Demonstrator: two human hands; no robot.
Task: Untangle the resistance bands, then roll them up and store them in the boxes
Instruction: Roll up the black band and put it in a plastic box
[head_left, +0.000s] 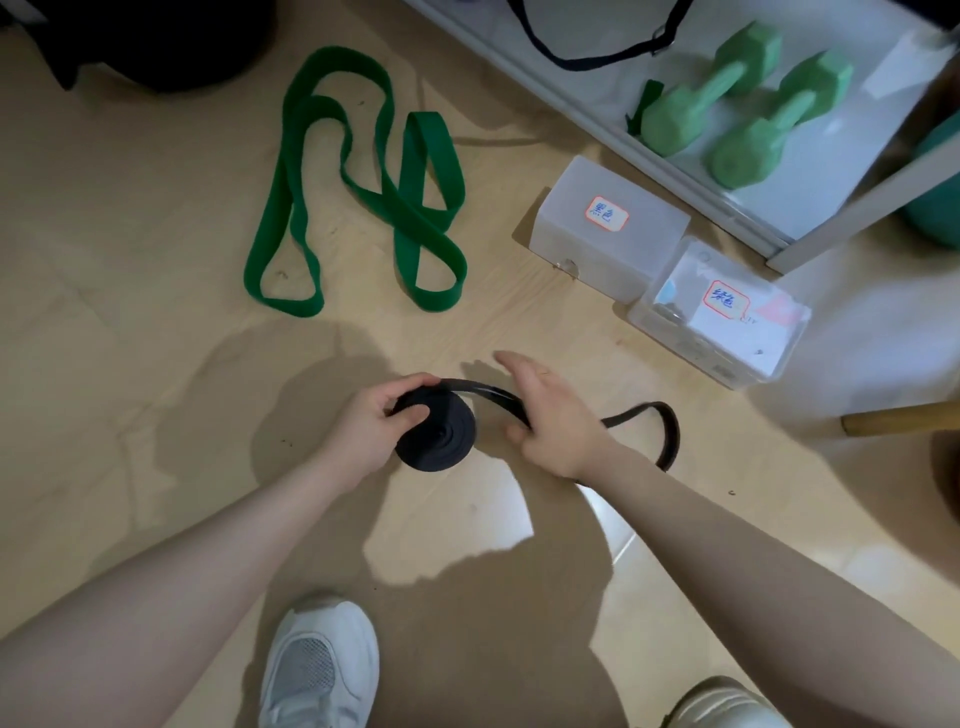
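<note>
**Head view: black band part-rolled, tail still loose**

Head view looks down at the floor. My left hand (376, 421) grips the black roll (435, 435), thumb over the top and fingers curled on its near face; the roll sits upright on the floor. My right hand (545, 415) pinches the free tail of the black band (644, 415) just beside the roll, its upper fingers stretched forward. The remaining tail loops out past the right wrist.

Green band (358, 187) lies loose in open loops toward the far side of the floor, well apart from the hands. Two translucent boxes sit near the shelf edge: the nearer-left box (608, 244) and the box with papers inside (722, 317).

Judgement on the step: keep the tail flat and under light tension as it feeds, turn the roll with the left hand, keep the edges aligned so the coil does not cone out.

Unclear: the box labels carry handwritten characters I cannot read for certain. The tail passes under the right forearm, so any twist there is hidden. Whether the box lids are latched, I cannot tell.
</note>
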